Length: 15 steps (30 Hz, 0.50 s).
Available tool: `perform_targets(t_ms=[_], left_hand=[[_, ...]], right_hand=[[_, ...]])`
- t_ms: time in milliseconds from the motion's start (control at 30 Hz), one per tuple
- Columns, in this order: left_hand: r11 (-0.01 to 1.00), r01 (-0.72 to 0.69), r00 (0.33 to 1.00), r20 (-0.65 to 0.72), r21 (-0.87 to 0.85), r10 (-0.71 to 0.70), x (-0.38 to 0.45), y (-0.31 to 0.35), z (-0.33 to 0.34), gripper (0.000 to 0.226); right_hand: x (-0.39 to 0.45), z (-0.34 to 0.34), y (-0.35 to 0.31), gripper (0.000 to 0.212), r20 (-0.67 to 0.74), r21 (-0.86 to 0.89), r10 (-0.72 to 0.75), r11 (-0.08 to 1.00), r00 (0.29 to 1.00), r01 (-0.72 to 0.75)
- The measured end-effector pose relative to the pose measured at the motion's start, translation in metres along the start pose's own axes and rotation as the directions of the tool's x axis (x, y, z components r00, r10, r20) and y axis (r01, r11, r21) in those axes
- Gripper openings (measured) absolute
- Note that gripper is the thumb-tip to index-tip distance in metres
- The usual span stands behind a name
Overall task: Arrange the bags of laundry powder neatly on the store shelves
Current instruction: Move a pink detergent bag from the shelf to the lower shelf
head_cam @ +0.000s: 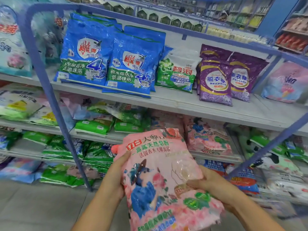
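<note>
Fingers [124, 158] of the left hand [115, 177] and right hand [215, 184] clamp a pink bag [160, 177] by its two sides. Above them, blue bags [106, 59] and purple bags [223, 77] stand on a shelf [183, 102].

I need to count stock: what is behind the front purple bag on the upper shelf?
Behind the front purple bag, another purple bag's top shows, and a second purple stack stands beside it. How many more sit deeper is hidden.

bag [160, 177] before the shelves [183, 104]
</note>
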State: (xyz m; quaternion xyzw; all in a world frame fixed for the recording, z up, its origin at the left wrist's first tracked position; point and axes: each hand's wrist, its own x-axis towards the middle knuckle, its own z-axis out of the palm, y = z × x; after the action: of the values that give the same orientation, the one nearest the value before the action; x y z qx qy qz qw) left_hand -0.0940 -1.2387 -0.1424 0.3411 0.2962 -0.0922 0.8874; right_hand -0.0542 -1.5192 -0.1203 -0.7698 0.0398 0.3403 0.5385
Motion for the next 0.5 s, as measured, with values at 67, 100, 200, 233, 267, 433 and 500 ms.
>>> perform_targets(t_ms=[67, 100, 200, 233, 267, 433, 500], left_hand=[[0.999, 0.043, 0.998, -0.047, -0.023, -0.044, 0.014, -0.006, 0.0, 0.036], [0.999, 0.046, 0.997, -0.054, -0.028, -0.047, 0.019, -0.01, 0.001, 0.037], [0.999, 0.039, 0.999, -0.034, 0.009, -0.038, 0.03, -0.023, 0.012, 0.037], [0.999, 0.031, 0.999, -0.028, 0.037, -0.03, 0.034, -0.028, 0.016, 0.039], [0.996, 0.018, 0.999, -0.033, 0.088, -0.015, 0.038, -0.032, 0.021, 0.047], [0.895, -0.075, 0.993, -0.045, 0.44, 0.106, 0.071, -0.049, 0.057, 0.071], [0.893, -0.116, 0.984, -0.075, 0.435, 0.164, 0.085, -0.053, 0.075, 0.07]], right_hand=[[0.006, -0.003, 0.006, 0.043, -0.061, 0.047, -0.067, 0.996, 0.996, 0.069], [0.009, -0.005, 0.009, 0.042, -0.069, 0.091, -0.075, 0.993, 0.995, 0.081], [0.021, -0.016, 0.02, 0.04, -0.1, 0.19, -0.071, 0.978, 0.992, 0.089], [0.026, -0.022, 0.022, 0.038, -0.111, 0.203, -0.079, 0.974, 0.991, 0.1], [0.032, -0.029, 0.024, 0.036, -0.131, 0.209, -0.083, 0.972, 0.988, 0.109], [0.07, -0.075, 0.031, 0.032, -0.158, 0.264, -0.057, 0.96, 0.986, 0.098], [0.086, -0.09, 0.026, 0.029, -0.162, 0.288, -0.064, 0.951, 0.985, 0.109]])
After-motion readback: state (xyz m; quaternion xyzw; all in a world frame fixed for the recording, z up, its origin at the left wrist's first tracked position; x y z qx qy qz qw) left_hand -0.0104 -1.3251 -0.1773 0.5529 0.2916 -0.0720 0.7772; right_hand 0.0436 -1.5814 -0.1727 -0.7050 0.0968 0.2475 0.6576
